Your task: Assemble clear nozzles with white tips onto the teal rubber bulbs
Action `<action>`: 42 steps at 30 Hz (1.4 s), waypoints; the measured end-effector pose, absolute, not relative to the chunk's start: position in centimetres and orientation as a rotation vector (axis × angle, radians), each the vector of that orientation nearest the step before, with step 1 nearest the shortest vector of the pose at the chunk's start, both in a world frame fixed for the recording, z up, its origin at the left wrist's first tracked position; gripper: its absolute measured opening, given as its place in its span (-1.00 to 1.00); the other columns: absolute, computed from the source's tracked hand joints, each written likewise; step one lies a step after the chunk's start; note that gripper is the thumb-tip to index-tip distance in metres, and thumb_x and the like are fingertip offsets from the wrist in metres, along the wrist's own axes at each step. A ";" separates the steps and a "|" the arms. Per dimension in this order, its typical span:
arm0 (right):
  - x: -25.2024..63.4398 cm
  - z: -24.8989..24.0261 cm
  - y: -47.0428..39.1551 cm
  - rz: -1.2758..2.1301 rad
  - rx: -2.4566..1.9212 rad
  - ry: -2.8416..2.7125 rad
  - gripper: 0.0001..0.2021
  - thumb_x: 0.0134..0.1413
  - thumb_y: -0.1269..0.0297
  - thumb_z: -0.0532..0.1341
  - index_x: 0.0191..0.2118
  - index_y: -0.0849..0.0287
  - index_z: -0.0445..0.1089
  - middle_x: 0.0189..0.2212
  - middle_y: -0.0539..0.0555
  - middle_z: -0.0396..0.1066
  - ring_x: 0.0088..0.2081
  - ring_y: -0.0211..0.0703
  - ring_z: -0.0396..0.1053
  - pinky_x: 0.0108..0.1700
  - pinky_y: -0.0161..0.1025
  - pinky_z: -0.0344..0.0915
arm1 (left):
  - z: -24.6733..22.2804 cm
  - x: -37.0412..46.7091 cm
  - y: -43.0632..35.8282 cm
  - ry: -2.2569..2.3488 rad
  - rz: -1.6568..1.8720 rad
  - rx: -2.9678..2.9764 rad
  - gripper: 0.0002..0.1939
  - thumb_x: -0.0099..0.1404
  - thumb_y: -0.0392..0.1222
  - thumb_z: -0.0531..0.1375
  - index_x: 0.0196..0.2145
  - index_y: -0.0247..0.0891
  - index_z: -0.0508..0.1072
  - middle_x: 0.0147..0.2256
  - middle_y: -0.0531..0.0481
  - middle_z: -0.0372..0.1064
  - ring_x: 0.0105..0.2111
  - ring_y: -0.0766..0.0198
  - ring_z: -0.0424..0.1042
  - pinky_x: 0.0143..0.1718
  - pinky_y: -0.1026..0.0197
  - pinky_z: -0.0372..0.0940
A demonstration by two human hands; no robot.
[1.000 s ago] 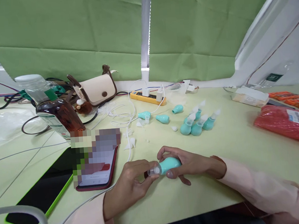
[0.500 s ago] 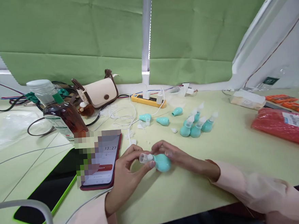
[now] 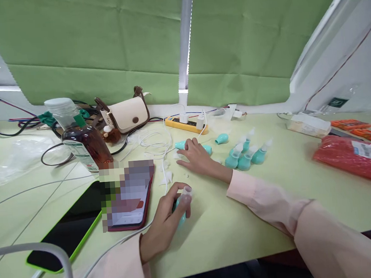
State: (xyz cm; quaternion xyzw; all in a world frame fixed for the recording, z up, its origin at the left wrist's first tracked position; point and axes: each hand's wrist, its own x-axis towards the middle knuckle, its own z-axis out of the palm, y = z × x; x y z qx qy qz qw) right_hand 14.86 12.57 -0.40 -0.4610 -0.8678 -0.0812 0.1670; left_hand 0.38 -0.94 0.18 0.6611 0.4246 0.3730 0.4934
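My left hand [image 3: 168, 218] is closed round a teal bulb [image 3: 182, 217] with a clear nozzle on it, near the table's front. Farther back, my right hand [image 3: 197, 157] reaches over loose teal pieces; its fingers are bent over small clear bits, and whether it grips one is hidden. Beside its fingertips lies one teal bulb [image 3: 180, 145], and another [image 3: 207, 149] is partly behind the hand. A third loose bulb [image 3: 221, 138] lies to the right. Several teal bulbs with clear tips [image 3: 244, 162] stand together right of my right hand.
Left of my hands lie a red-cased phone [image 3: 130, 217] and a green-cased phone [image 3: 71, 227]. Behind them stand a brown bottle [image 3: 86, 146] and a cream handbag [image 3: 126, 113]. A yellow power strip [image 3: 171, 122] with white cables is at the back; a red package [image 3: 339, 151] lies right.
My right hand has left the bulb and moved back to the loose pieces. My left hand keeps the bulb, now tilted with its nozzle pointing up.
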 end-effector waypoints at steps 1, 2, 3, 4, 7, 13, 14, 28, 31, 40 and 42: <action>14.5 -0.6 12.8 -0.244 -1.320 -2.471 -0.70 -0.01 0.12 0.11 -0.21 0.20 0.36 -0.28 0.20 0.15 -0.17 0.05 0.04 -0.21 -0.09 0.11 | 0.1 0.4 -1.0 1.029 0.910 1.585 -0.84 0.22 -0.06 0.01 -0.29 -0.17 0.15 -0.59 0.18 0.14 -0.58 0.38 0.10 -0.53 0.36 0.03; 14.1 -0.8 13.0 -0.254 -1.328 -2.469 -0.73 -0.01 0.15 0.11 -0.24 0.21 0.37 -0.27 0.21 0.15 -0.16 0.06 0.03 -0.22 -0.09 0.10 | 0.0 0.4 -1.0 1.038 0.925 1.575 -0.80 0.17 -0.09 0.08 -0.29 -0.16 0.12 -0.59 0.19 0.14 -0.57 0.38 0.11 -0.53 0.37 0.04; 13.7 -0.9 13.2 -0.261 -1.334 -2.464 -0.76 0.00 0.19 0.11 -0.26 0.22 0.38 -0.27 0.22 0.15 -0.16 0.06 0.03 -0.22 -0.09 0.09 | -0.1 0.5 -1.0 1.054 0.947 1.568 -0.77 0.14 -0.13 0.12 -0.30 -0.16 0.11 -0.58 0.20 0.14 -0.56 0.39 0.13 -0.52 0.37 0.05; 13.5 -1.0 13.3 -0.264 -1.336 -2.460 -0.78 0.01 0.22 0.11 -0.27 0.22 0.38 -0.26 0.23 0.16 -0.15 0.06 0.03 -0.22 -0.09 0.08 | -0.2 0.5 -1.0 1.069 0.970 1.560 -0.76 0.12 -0.15 0.14 -0.32 -0.16 0.09 -0.58 0.20 0.14 -0.56 0.39 0.14 -0.51 0.37 0.06; 13.1 -1.0 13.6 -0.250 -1.311 -2.444 -0.82 0.02 0.30 0.10 -0.26 0.21 0.38 -0.23 0.22 0.18 -0.14 0.03 0.04 -0.20 -0.10 0.06 | -0.6 0.7 -0.7 1.084 1.012 1.550 -0.82 0.15 -0.17 0.11 -0.40 -0.18 0.10 -0.56 0.17 0.19 -0.54 0.38 0.17 -0.48 0.36 0.09; 15.7 0.9 11.0 -0.128 -1.182 -2.403 -0.81 0.04 0.25 0.12 -0.25 0.18 0.38 -0.29 0.11 0.34 -0.19 -0.11 0.20 -0.17 -0.13 0.08 | -0.1 0.4 -0.4 1.114 0.974 1.650 -0.84 0.18 -0.11 0.07 -0.39 -0.26 0.31 -0.49 0.09 0.23 -0.44 0.33 0.21 -0.38 0.32 0.11; 16.5 1.4 10.2 -0.068 -1.148 -2.395 -0.80 0.04 0.24 0.11 -0.25 0.19 0.38 -0.36 0.08 0.37 -0.26 -0.18 0.25 -0.17 -0.16 0.11 | 0.1 0.4 -0.4 1.097 0.952 1.668 -0.82 0.21 -0.10 0.03 -0.39 -0.26 0.32 -0.50 0.10 0.23 -0.45 0.33 0.21 -0.39 0.33 0.11; 21.2 2.2 3.7 0.775 -0.596 -2.384 -0.83 -0.02 0.35 0.17 -0.25 0.22 0.42 -0.49 0.06 0.39 -0.49 -0.35 0.29 -0.46 -0.39 0.20 | 0.3 0.6 -0.6 1.143 0.764 2.054 -0.73 0.19 -0.06 0.04 -0.31 -0.24 0.44 -0.48 0.06 0.41 -0.48 0.31 0.33 -0.43 0.35 0.20; 21.3 2.4 3.5 0.763 -0.585 -2.432 -0.82 0.01 0.34 0.15 -0.24 0.22 0.40 -0.48 0.06 0.38 -0.48 -0.34 0.30 -0.44 -0.39 0.21 | 0.3 0.6 -0.7 1.114 0.774 2.103 -0.71 0.21 -0.06 0.02 -0.33 -0.24 0.47 -0.50 0.04 0.42 -0.49 0.30 0.34 -0.43 0.34 0.21; 21.3 2.7 3.1 0.825 -0.610 -2.563 -0.80 0.06 0.32 0.10 -0.22 0.21 0.41 -0.48 0.07 0.38 -0.48 -0.34 0.29 -0.45 -0.39 0.20 | -0.2 0.3 -0.8 1.046 0.690 2.217 -0.74 0.25 -0.11 -0.01 -0.31 -0.21 0.45 -0.51 0.04 0.36 -0.51 0.32 0.31 -0.43 0.32 0.18; 21.2 2.7 3.1 0.824 -0.621 -2.548 -0.80 0.06 0.32 0.10 -0.22 0.21 0.40 -0.49 0.07 0.38 -0.48 -0.34 0.29 -0.45 -0.38 0.20 | -0.3 0.3 -0.8 1.046 0.673 2.215 -0.74 0.26 -0.11 -0.02 -0.29 -0.21 0.44 -0.52 0.04 0.33 -0.51 0.32 0.29 -0.43 0.32 0.17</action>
